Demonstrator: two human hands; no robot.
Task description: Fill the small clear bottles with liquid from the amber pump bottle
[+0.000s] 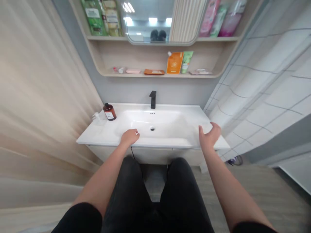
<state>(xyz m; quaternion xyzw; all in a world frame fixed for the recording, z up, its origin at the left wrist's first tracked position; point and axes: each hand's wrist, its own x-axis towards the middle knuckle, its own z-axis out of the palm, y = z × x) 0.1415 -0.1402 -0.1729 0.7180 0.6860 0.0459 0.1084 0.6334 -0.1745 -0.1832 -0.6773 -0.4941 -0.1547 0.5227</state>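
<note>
My left hand (130,137) is over the front left rim of the white sink (167,124), its fingers curled in and the thumb close to the forefinger. Nothing shows sticking out of it, though its palm faces away from me. Over the right part of the countertop (194,111) my right hand (210,133) stands open, thumb and fingers apart, nothing between them. Whether either hand touches the surface I cannot tell. A black faucet (153,99) rises behind the basin, above the drain (152,129).
A brown pump bottle (109,112) and a clear bottle (97,118) stand at the counter's left end. On the shelf (136,75) above are an orange pouch (174,63), a green tube (186,62) and several small items. A mirror (150,22) hangs between more bottles. A curtain (43,90) borders the left.
</note>
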